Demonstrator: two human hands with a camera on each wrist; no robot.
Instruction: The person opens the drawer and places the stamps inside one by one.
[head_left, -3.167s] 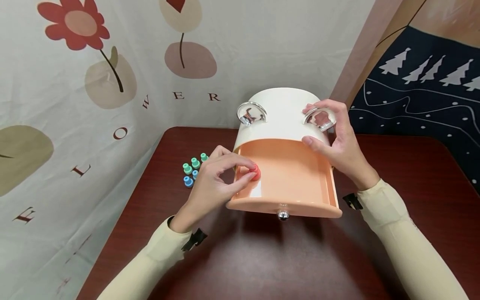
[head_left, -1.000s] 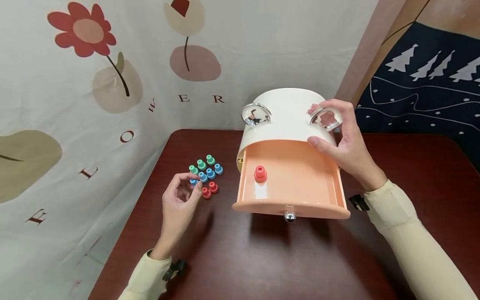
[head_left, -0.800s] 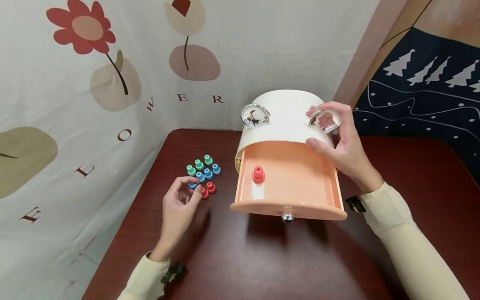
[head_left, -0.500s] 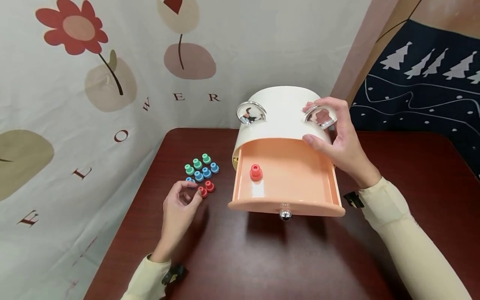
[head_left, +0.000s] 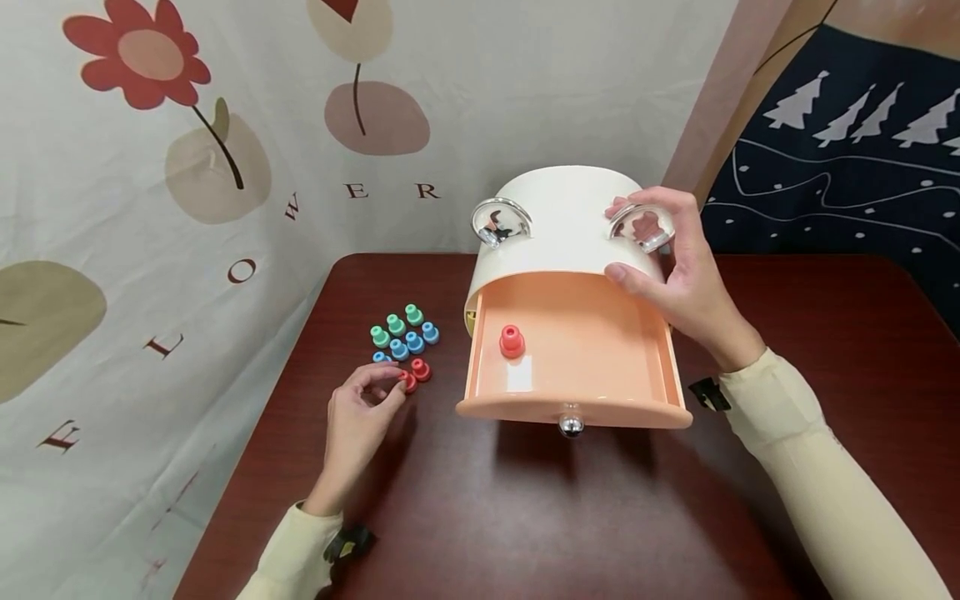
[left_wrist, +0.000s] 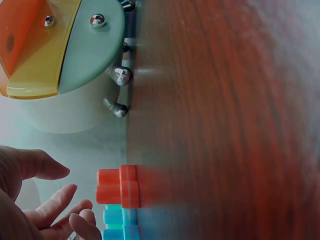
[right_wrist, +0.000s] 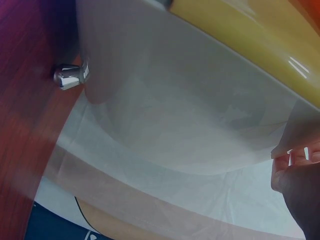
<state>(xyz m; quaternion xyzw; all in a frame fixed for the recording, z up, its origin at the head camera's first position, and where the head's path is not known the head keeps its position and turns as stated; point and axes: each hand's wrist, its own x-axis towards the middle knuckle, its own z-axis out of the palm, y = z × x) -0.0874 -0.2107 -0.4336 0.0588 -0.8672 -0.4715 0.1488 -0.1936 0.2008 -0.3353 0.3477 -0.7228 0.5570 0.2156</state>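
In the head view, my left hand [head_left: 358, 417] is at a red peg [head_left: 408, 382] on the table, thumb and index finger parted close beside it. The left wrist view shows a gap between those fingertips and the red pegs [left_wrist: 117, 186]. Another red peg [head_left: 422, 370] stands right beside the first. My right hand [head_left: 686, 279] holds the upper right of a white drawer cabinet [head_left: 570, 217], thumb on its front edge and fingers behind a chrome ring [head_left: 641, 229]. The cabinet's peach drawer [head_left: 592, 358] is pulled out, with one red peg [head_left: 512, 342] standing inside.
Several blue pegs [head_left: 414, 342] and green pegs [head_left: 396, 325] stand in rows behind the red ones. Below the peach drawer are a yellow drawer [left_wrist: 42, 65] and a green drawer [left_wrist: 95, 45]. A chrome knob [head_left: 571, 426] sticks out in front. Printed cloth [head_left: 247, 225] hangs behind the table.
My left hand released a red peg in the drawer and moved left to the pegs on the table, then closer to the front red one. My right hand stays on the cabinet.
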